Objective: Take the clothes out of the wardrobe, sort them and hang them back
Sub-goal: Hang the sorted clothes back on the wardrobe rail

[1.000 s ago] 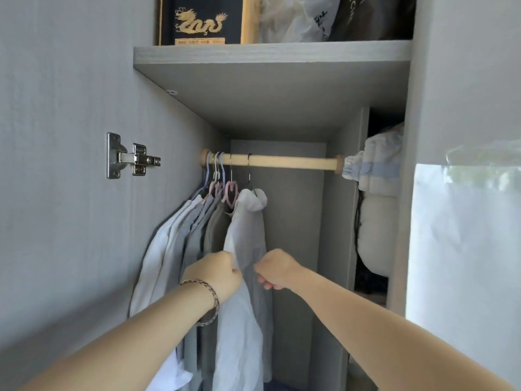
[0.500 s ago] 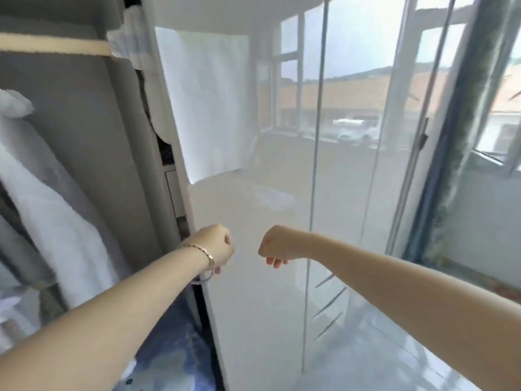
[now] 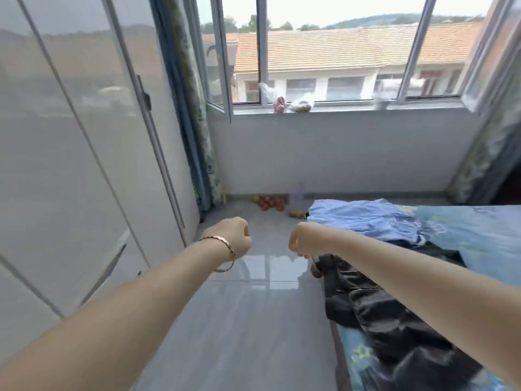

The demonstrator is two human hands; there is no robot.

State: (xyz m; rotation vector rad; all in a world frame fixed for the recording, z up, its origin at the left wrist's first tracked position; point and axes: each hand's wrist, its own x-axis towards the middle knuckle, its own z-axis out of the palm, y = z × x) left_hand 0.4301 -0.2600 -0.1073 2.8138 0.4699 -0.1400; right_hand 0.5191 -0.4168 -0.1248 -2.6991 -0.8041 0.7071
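Both hands, left (image 3: 234, 238) and right (image 3: 303, 240), hover fisted and empty over the floor (image 3: 239, 320), so fetching looks in hand; next means reaching for the blue shirt (image 3: 366, 218) or black garment (image 3: 394, 314) at the bed's (image 3: 485, 235) near edge.

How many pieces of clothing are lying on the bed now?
2 can be told apart: a light blue shirt at the bed's far corner, and a black garment nearer, under the right arm. More may be hidden in the folds.
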